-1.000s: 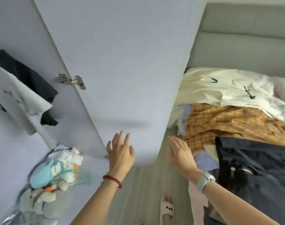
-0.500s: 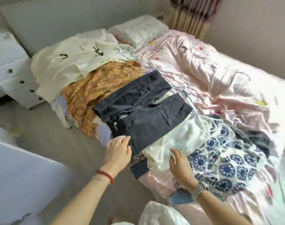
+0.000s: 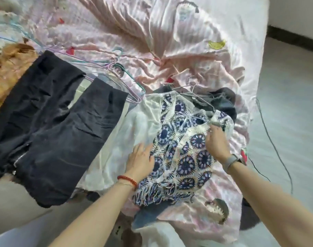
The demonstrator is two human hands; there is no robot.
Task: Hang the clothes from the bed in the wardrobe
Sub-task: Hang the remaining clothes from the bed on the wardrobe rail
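Left hand (image 3: 141,158) flat on crochet top (image 3: 186,157); right hand (image 3: 217,141) — fingers pinching its shoulder.

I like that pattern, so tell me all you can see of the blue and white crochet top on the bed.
The crochet top looks like openwork yarn: white mesh set with round dark blue medallions, and a loose fringe along its near hem. It lies flat on the bed, over a sheer white garment, with a thin wire hanger at its far end. The left hand rests on its left edge; the right hand pinches its upper right corner.
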